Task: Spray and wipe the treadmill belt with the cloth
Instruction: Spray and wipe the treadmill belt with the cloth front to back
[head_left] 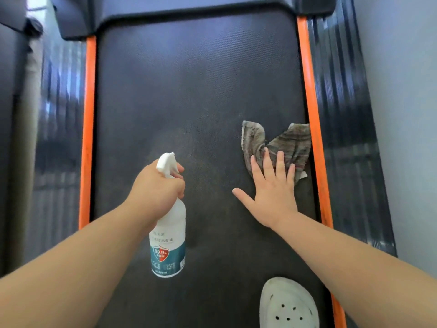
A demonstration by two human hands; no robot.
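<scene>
Black rubber belt fills the middle of the frame, top to bottom, between the left orange strip and the right orange strip. That's the surface to clean.

Left hand wraps the neck of the white spray bottle, lower left of centre. Fingers are curled round the trigger and the nozzle points up-frame over the belt. Aimed that way so mist lands ahead of me, not on my arm. Can't tell if the trigger is squeezed or just covered. The bottle body hangs below the hand; whether its base touches the belt I can't tell.

Right hand is flat, right of centre, fingers straight and spread, thumb out to the left. Fingertips press the near edge of the striped grey-brown cloth, nothing gripped. The cloth lies crumpled on the belt, its right edge against the right orange strip. Flat hand rather than a fist gives more contact area and even pressure, so the cloth gets pushed, not bunched.

White perforated clog at bottom right stands on the belt — I'm on the deck leaning forward, hence both arms reaching up-frame. Dark motor cover runs across the top edge.

Judgement: spray-and-wipe under way, one tool per hand so no swapping. The faint lighter haze near the nozzle could be mist or dust, can't say. Risk — the cloth is only pinned by fingertips and may slip out on a fast stroke.
</scene>
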